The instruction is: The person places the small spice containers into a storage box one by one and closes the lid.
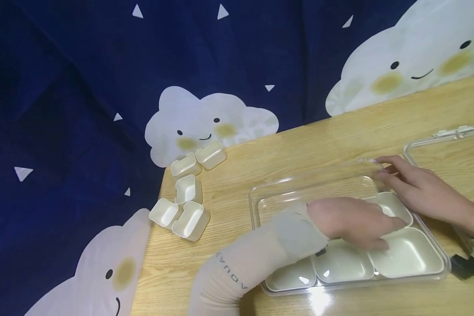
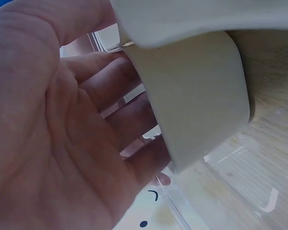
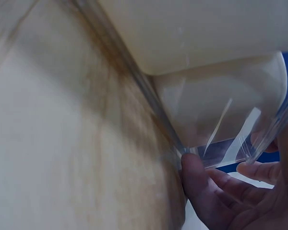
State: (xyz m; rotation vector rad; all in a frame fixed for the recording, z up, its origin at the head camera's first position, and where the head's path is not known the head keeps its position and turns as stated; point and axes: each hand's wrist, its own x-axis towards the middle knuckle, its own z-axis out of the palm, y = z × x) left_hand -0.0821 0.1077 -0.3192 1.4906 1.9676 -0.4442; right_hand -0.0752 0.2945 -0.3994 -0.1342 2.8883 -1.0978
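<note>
Left hand (image 1: 353, 219): fingers apart, loosely extended over the cream cups (image 1: 342, 263) at lower right; fingertips hidden behind a cup wall in the left wrist view.
Right hand (image 1: 422, 188): thumb and fingers pinch the clear box (image 1: 316, 188) at its upper-right corner.
Wooden table (image 1: 174, 272): left edge slants up the frame's left-centre; bare wood lies between the box and the loose cups (image 1: 192, 219).
Box location: lower right, just beside a clear lid (image 1: 450, 153).
Boxed cups: four visible, three along the bottom.
Loose group: five, left-centre.
</note>
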